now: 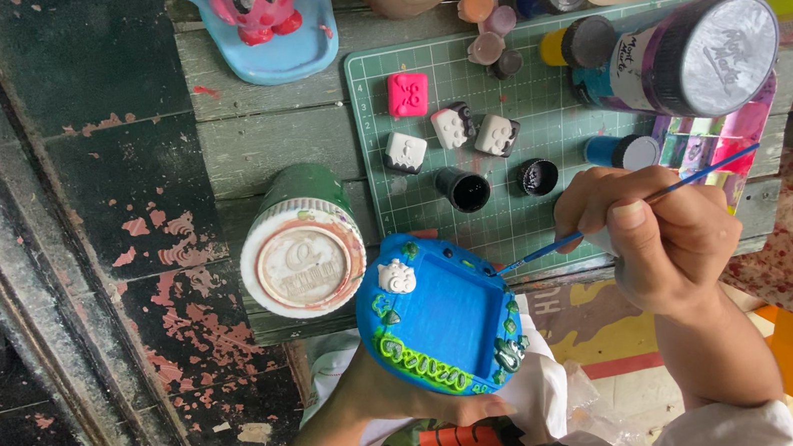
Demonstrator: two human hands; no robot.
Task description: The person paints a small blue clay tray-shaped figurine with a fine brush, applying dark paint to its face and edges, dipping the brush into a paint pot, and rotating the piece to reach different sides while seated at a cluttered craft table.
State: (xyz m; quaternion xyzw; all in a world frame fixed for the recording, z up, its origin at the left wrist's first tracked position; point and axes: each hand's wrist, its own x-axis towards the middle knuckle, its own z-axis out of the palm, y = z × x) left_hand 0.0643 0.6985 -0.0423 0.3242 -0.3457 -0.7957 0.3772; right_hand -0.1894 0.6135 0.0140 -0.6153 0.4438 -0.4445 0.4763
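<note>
— What's the left hand (409, 403) doing?

— It cups a blue clay tray (438, 314) from underneath, fingers closed round its lower edge. The tray sits tilted over the person's lap, just off the near edge of the counter (275, 137). It has a raised rim, green lettering in relief along one side, small green leaves at the corners and a little white figure on the upper left corner.

— And the right hand (665, 235)?

— Closed in a pinch grip on a thin blue paintbrush (637, 209). The hand is to the right of the tray and slightly above it, not touching it. The brush runs slantwise through the fingers, and its tip comes down at the tray's upper right rim; I can't tell for sure whether the bristles touch.

— What lies around them?

— A green cutting mat (538, 64) on the weathered wooden counter, just beyond the tray. On the mat are a pink clay square (408, 93), three small white-and-black clay pieces (451, 136), and two open black paint pots (501, 183). A large paint jar with a grey lid (699, 60) lies on its side at the right end, with smaller capped bottles beside it. Left of the mat stands a green jar with a white lid (302, 255), close to the tray's upper left corner. Farther back, a pale blue tray with a pink round figure (260, 18) rests on the counter.
</note>
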